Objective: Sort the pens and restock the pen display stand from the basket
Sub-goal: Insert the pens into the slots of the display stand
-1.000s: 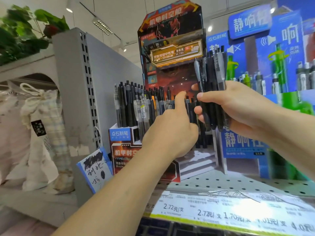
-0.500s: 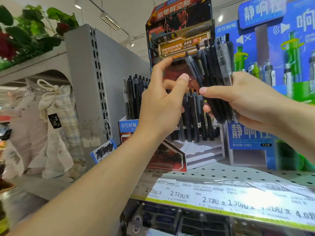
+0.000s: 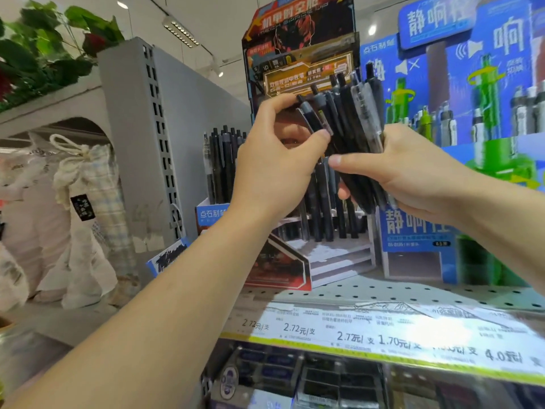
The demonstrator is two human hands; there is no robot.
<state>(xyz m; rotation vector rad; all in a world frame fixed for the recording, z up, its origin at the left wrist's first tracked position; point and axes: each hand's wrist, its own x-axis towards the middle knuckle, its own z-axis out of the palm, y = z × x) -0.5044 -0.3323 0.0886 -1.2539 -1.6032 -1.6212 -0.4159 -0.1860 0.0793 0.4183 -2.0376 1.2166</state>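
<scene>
My right hand (image 3: 404, 175) grips a bundle of black pens (image 3: 354, 119), held upright in front of the dark red pen display stand (image 3: 298, 48). My left hand (image 3: 277, 160) pinches the leftmost pen of that bundle (image 3: 312, 116) between thumb and fingers, near its top. Several black pens (image 3: 224, 166) stand in the stand's stepped slots, behind and below my hands. The basket is out of view.
A perforated grey shelf (image 3: 383, 290) carries the stand, with a price-label strip (image 3: 383, 335) along its front. A blue and green display (image 3: 486, 113) stands to the right. A grey shelf upright (image 3: 141, 137) and cloth bags (image 3: 73, 216) are at the left.
My left hand rose from the pens in the stand to the bundle and took hold of its leftmost pen. The view shifted slightly right and closer.
</scene>
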